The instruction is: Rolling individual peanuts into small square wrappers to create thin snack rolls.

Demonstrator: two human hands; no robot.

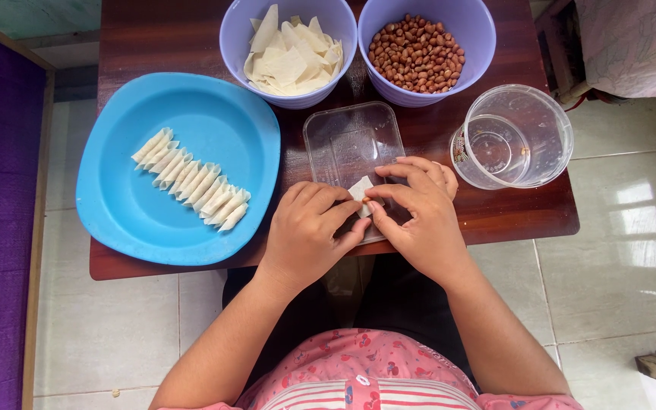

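Over dark wooden table (510, 212), left hand (305, 235) and right hand (423, 220) fingers pinch half-hidden wrapper (360, 187).

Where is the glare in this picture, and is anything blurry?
Head view: bright window-like reflections sit on the floor tiles at right; soft sheen on the wooden table and the clear cup. The hands, left and right, and the blue plate look sharp, shadows faint.
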